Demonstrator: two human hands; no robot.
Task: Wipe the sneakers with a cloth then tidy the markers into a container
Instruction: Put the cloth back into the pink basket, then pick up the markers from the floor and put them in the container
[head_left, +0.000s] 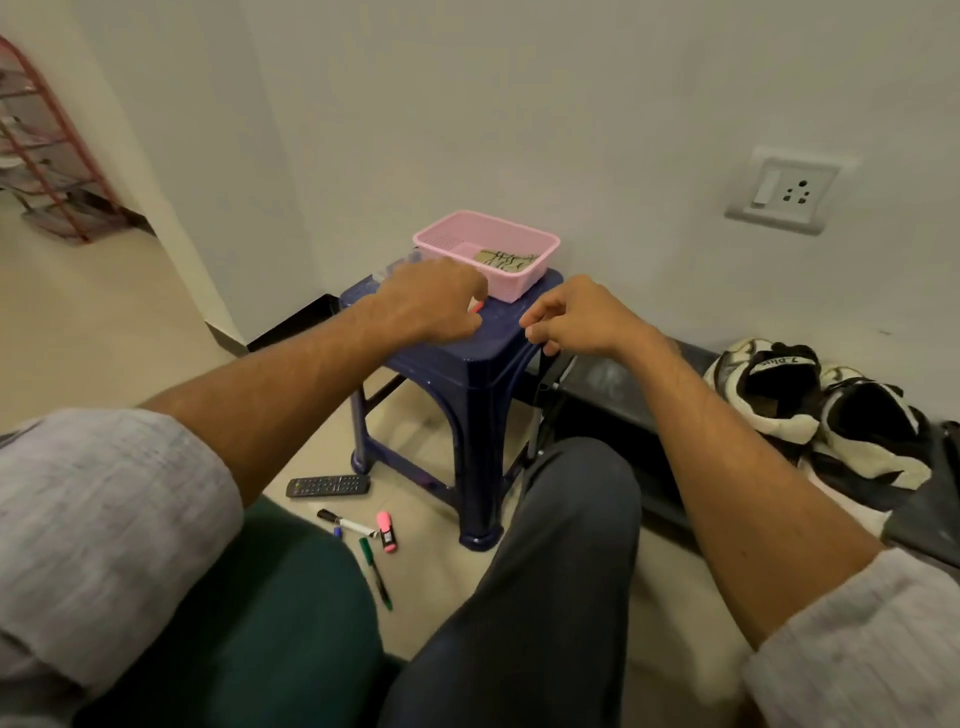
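Blue stool (467, 358) under the hands; left hand (431, 299) grips red marker (477, 306) beside pink basket (524, 283), likely to drop in; right hand (576, 317) loosely curled, empty.

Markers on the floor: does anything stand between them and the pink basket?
Nothing fixed. The markers lie on the floor by the stool; the basket sits open on top, with only the left hand hovering before it.

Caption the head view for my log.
Left hand and right hand over blue stool with pink basket; markers on floor, sneakers at right.
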